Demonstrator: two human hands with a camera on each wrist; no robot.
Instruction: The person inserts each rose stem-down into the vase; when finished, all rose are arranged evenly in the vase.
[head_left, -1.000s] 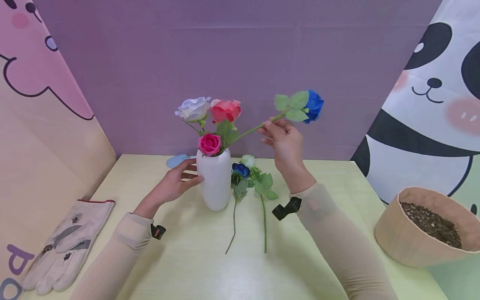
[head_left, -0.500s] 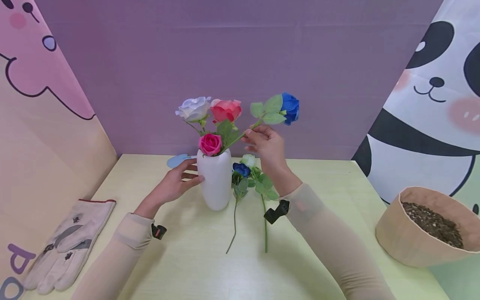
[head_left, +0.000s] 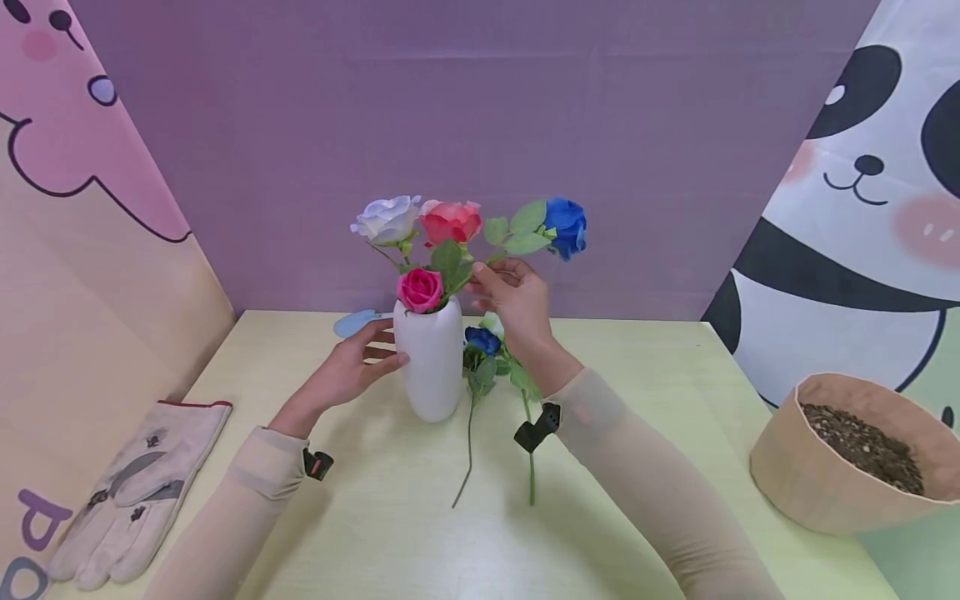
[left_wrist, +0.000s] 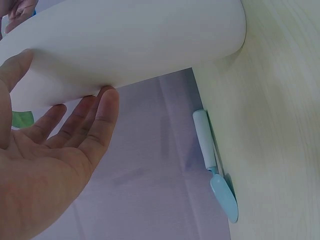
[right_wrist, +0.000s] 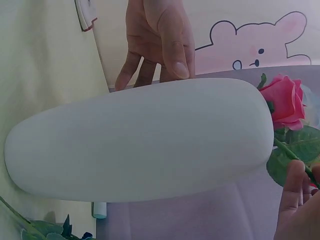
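A white vase (head_left: 430, 367) stands upright on the table, holding a pale lilac rose (head_left: 386, 219), a coral rose (head_left: 452, 222) and a pink rose (head_left: 420, 289). Against its left side rest the fingertips and thumb of my left hand (head_left: 347, 368), fairly straight and not wrapped round it. To the right of the vase mouth, my right hand (head_left: 519, 307) pinches the green stem of a blue rose (head_left: 566, 227), which leans out to the right. In the right wrist view that stem (right_wrist: 285, 148) runs to the vase mouth; its lower end is hidden inside.
Behind the vase lies a light blue trowel (left_wrist: 225, 196). A dark blue flower (head_left: 482, 339) and a partly hidden white flower (head_left: 492, 323) lie on the table to the right. Gloves (head_left: 142, 492) lie at the left, and a fabric pot of soil (head_left: 817, 483) stands at the right.
My right hand has moved left and down toward the vase mouth with the blue rose, whose bloom now sits closer to the others. My left hand and the vase have stayed put.
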